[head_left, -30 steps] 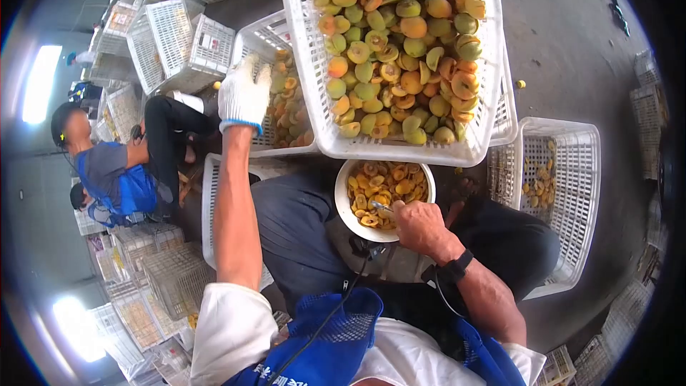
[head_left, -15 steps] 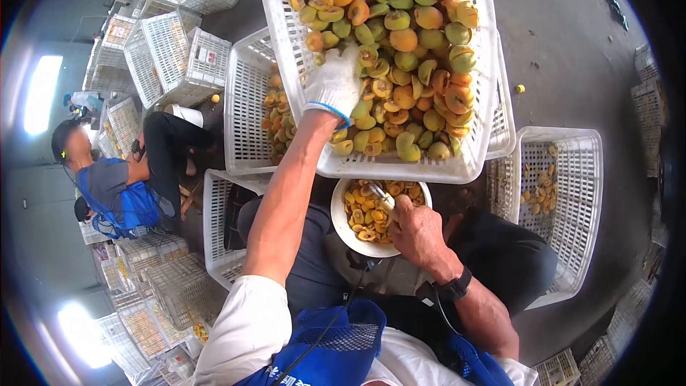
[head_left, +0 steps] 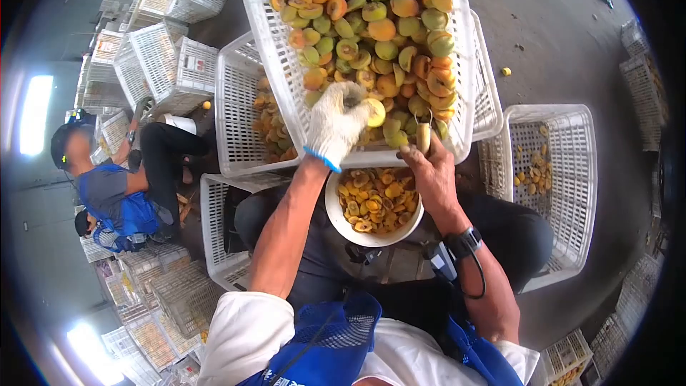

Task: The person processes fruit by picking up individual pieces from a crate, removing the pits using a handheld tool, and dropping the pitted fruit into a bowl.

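A white crate (head_left: 457, 125) full of cut green and orange fruit halves stands in front of me. My left hand (head_left: 337, 120), in a white knitted glove with a blue cuff, pinches a yellow fruit half (head_left: 375, 112) over the crate's near part. Close to its right, my bare right hand (head_left: 434, 171) grips a tool with a pale handle (head_left: 424, 139) and a looped metal end, held over the near rim. Below the crate, a white bowl (head_left: 336, 218) holds many yellow-orange fruit pieces.
Another crate (head_left: 232, 104) with fruit sits at the left, partly under the full one. At the right, a crate (head_left: 582, 186) holds a few pieces. A seated person (head_left: 114, 186) is at the far left, near stacked crates (head_left: 150, 64).
My left hand has come out of the fruit pile towards me with a fruit half. My right hand and the tool have risen from the bowl to the crate's near rim. The view has shifted slightly.
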### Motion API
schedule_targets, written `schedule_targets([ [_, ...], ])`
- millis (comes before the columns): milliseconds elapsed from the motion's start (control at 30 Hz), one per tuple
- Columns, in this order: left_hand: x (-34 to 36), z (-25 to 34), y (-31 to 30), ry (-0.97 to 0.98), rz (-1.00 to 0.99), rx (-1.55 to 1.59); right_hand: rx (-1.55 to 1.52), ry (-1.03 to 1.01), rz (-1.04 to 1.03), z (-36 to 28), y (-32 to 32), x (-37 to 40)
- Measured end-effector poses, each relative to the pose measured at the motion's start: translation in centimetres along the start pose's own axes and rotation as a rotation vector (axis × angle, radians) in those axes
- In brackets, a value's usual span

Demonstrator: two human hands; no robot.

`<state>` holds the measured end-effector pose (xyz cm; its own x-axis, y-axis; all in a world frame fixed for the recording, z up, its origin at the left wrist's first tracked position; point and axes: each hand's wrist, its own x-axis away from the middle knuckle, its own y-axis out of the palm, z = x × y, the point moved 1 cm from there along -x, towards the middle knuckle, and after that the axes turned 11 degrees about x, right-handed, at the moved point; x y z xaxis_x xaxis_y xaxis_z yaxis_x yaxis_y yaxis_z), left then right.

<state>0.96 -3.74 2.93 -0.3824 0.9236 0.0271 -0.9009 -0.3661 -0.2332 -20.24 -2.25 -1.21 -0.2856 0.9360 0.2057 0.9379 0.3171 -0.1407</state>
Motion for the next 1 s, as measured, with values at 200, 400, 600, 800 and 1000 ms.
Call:
schedule_targets([
  [200,5.5,1.0,1.4,-0.024,-0.161,0.262,-0.304,0.265,-0.146,-3.5,-0.2,0.4],
  [400,5.7,-0.3,2.2,0.038,-0.204,0.467,-0.431,0.287,-0.129,-3.7,0.7,0.2],
  [600,6.0,-2.9,3.6,-0.124,-0.050,0.749,0.110,0.002,-0.056,-3.4,1.6,0.1],
  [800,5.3,-4.8,2.9,0.090,0.054,0.359,0.698,-0.105,-0.088,-4.9,1.1,2.1],
  [1000,5.8,-3.0,3.5,-0.069,-0.029,0.716,0.841,0.011,-0.156,-4.9,2.1,2.2],
])
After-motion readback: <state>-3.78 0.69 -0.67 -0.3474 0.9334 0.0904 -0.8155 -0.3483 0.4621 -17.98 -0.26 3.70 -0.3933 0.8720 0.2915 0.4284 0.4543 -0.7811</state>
